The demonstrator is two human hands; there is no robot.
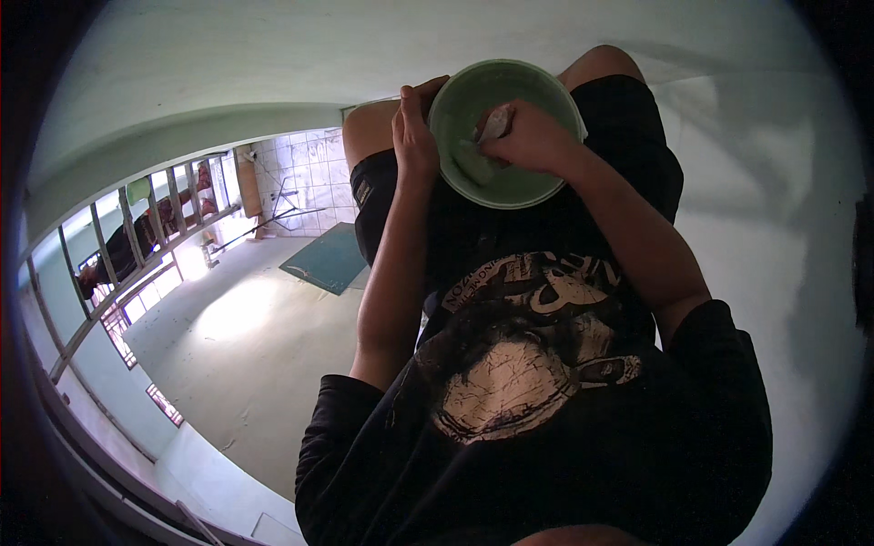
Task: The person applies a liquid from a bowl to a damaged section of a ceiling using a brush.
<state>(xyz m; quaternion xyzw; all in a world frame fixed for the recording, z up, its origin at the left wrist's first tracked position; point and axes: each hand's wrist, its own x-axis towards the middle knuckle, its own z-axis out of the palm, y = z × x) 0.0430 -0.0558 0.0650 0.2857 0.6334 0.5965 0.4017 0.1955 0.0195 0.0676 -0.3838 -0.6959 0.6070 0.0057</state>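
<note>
A round, pale green bucket stands between my thighs, its mouth facing up. My left hand holds it from the left side, the thumb showing and the other fingers partly hidden behind the wall. Down inside the bucket, my right hand is closed round a crumpled whitish thing, whose kind I cannot make out. Near the fingertips, a light green patch lies against the inner wall; whether it is a cloth or something else is unclear.
A pale wall runs in front of my knees. To the left are barred railings, with a person beyond them. A dark green board lies on the floor, near thin metal rods and white tiles.
</note>
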